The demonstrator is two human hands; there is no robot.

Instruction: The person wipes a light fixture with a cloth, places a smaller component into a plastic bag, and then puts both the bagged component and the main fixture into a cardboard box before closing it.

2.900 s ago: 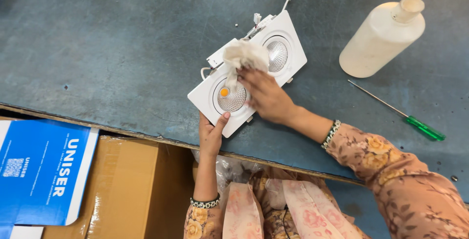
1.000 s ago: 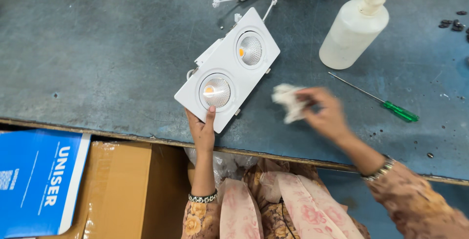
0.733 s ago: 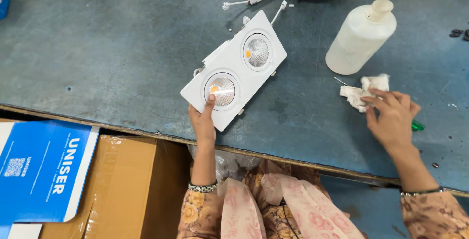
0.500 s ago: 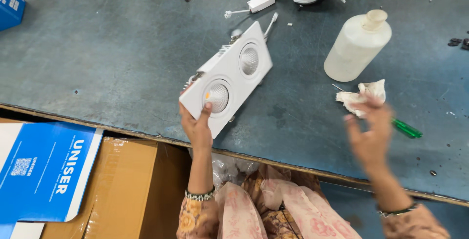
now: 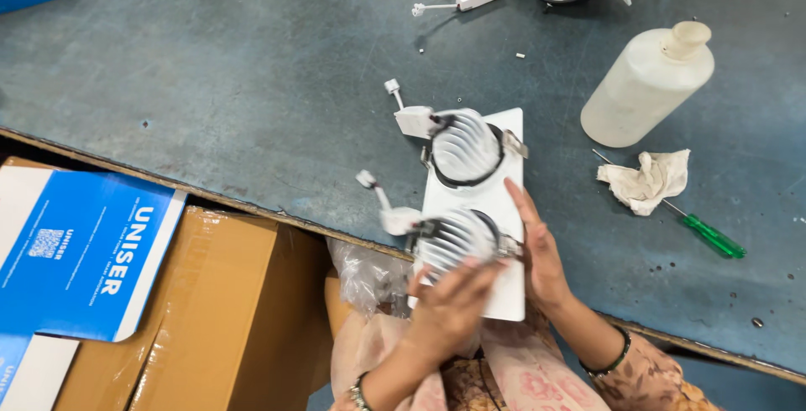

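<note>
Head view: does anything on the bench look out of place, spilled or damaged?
Nothing looks spilled or broken. The twin light fixture lies face down, finned backs up, overhanging the bench edge and held by both hands. A crumpled rag lies on the green screwdriver beside the capped plastic bottle.

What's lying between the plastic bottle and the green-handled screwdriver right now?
In the head view, a crumpled cloth lies between the plastic bottle and the green-handled screwdriver, resting over the screwdriver's thin metal shaft on the grey table.
</note>
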